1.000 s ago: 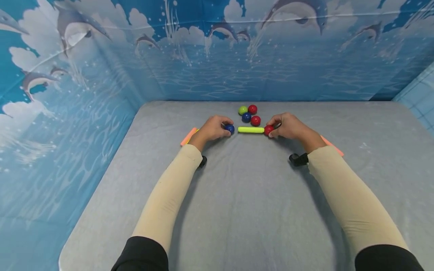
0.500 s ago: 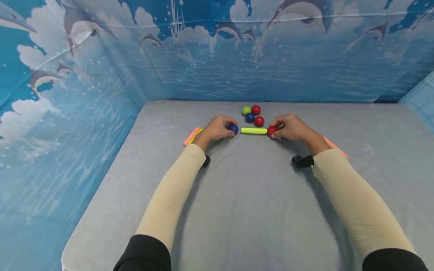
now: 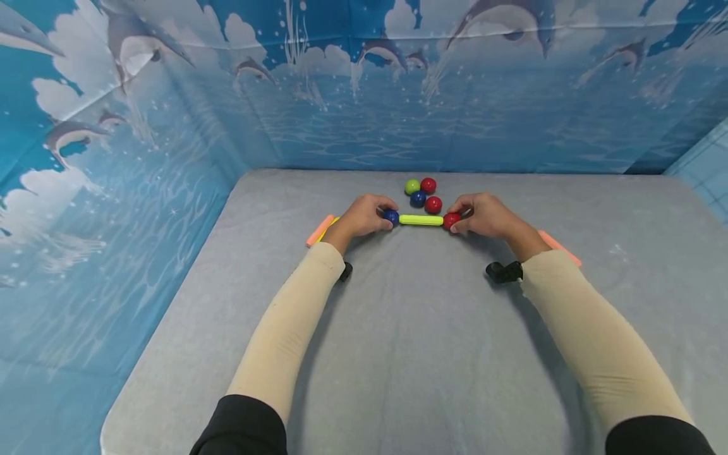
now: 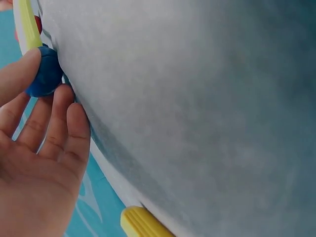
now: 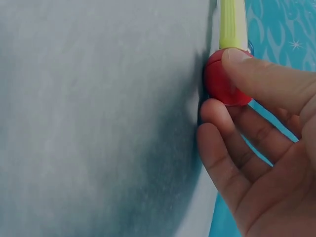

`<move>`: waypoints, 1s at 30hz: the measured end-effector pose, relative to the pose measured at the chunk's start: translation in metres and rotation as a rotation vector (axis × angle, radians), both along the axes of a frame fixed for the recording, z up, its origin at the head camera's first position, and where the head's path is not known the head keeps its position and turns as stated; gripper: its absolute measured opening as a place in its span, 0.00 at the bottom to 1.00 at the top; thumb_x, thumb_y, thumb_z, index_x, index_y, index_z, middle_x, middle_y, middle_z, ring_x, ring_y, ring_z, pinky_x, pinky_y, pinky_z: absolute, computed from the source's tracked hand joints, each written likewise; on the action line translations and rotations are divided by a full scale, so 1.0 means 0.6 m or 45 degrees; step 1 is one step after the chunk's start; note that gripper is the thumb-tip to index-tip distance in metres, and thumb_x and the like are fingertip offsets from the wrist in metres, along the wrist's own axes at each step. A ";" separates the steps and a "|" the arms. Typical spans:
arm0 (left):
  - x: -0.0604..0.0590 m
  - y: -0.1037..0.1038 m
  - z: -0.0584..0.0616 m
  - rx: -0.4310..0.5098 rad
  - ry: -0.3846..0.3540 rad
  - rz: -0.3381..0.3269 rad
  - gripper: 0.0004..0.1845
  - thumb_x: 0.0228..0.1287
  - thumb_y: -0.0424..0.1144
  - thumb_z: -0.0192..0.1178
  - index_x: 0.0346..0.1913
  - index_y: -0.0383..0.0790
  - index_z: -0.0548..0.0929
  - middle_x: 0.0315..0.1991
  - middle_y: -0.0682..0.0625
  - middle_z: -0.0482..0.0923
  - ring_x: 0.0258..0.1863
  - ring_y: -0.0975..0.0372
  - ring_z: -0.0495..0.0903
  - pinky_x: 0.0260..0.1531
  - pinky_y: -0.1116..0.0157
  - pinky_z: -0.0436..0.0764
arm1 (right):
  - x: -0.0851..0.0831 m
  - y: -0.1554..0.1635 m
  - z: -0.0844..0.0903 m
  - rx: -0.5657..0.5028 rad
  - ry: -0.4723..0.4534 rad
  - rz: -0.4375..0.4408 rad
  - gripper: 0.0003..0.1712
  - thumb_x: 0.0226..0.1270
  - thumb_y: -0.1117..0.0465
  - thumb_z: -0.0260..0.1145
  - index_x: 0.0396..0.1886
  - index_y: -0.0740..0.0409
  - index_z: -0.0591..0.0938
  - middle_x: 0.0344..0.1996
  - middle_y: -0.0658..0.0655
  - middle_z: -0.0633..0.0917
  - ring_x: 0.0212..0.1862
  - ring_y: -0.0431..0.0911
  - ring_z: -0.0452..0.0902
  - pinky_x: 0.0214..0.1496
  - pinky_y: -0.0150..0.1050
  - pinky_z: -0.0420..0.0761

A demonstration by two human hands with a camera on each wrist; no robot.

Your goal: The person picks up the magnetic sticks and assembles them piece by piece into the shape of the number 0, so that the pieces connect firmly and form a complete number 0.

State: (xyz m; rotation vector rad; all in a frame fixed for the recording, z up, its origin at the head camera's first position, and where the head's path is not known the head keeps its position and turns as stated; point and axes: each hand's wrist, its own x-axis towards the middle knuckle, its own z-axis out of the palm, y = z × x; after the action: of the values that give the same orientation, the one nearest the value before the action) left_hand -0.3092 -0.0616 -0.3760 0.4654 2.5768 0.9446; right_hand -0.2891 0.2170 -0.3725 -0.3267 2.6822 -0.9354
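A yellow-green ribbed stick [image 3: 421,220] lies sideways between my hands, a ball at each end. My left hand [image 3: 364,216] pinches the blue ball [image 4: 48,74] between thumb and fingers, and this ball meets the stick's left end. At the right end, a red ball [image 5: 224,79] sits against the stick, pinched by the thumb and fingers of my right hand [image 3: 483,216]. In the right wrist view the thumb lies over the red ball, and the two lower fingers curl below it.
Behind the stick sit a green ball [image 3: 412,186], a second blue ball [image 3: 418,199] and two red balls [image 3: 433,204]. Orange sticks [image 3: 320,230] and a yellow stick [image 4: 144,222] lie by my wrists on the grey cloth [image 3: 432,328]. A dolphin-print sheet [image 3: 364,114] hangs behind.
The gap between the blue ball and the stick's left end has closed. The stick and red ball have shifted slightly left with my right hand; both hands keep their pinch.
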 end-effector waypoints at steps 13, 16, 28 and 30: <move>0.008 0.001 -0.007 0.012 0.016 0.006 0.23 0.65 0.34 0.65 0.63 0.45 0.80 0.64 0.46 0.77 0.61 0.54 0.77 0.57 0.59 0.80 | 0.004 -0.004 -0.009 0.019 0.000 0.017 0.17 0.65 0.63 0.70 0.52 0.62 0.81 0.54 0.68 0.82 0.54 0.57 0.76 0.42 0.41 0.80; 0.008 0.000 -0.006 0.019 0.029 0.006 0.23 0.65 0.33 0.65 0.63 0.45 0.80 0.64 0.46 0.77 0.60 0.54 0.78 0.56 0.59 0.80 | 0.006 -0.006 -0.009 0.017 0.004 0.007 0.17 0.65 0.63 0.70 0.52 0.61 0.81 0.54 0.68 0.81 0.54 0.57 0.76 0.41 0.40 0.79; 0.011 -0.003 -0.002 -0.020 0.045 0.004 0.31 0.66 0.35 0.64 0.71 0.47 0.70 0.67 0.45 0.74 0.65 0.53 0.75 0.60 0.57 0.78 | 0.009 -0.010 -0.008 -0.008 0.001 -0.010 0.17 0.65 0.63 0.70 0.52 0.61 0.80 0.56 0.68 0.80 0.56 0.58 0.75 0.43 0.40 0.79; 0.015 -0.009 0.001 -0.025 0.031 0.026 0.32 0.68 0.37 0.63 0.73 0.48 0.67 0.67 0.45 0.73 0.65 0.53 0.74 0.59 0.56 0.79 | 0.009 -0.010 -0.008 -0.009 -0.002 -0.010 0.17 0.65 0.64 0.69 0.52 0.61 0.79 0.56 0.68 0.80 0.56 0.58 0.74 0.43 0.40 0.78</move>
State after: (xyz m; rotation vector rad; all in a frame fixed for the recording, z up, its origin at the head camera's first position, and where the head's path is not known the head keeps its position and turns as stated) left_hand -0.3002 -0.0669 -0.3752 0.4487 2.6153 0.9254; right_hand -0.2837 0.2107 -0.3774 -0.3168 2.6816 -0.9474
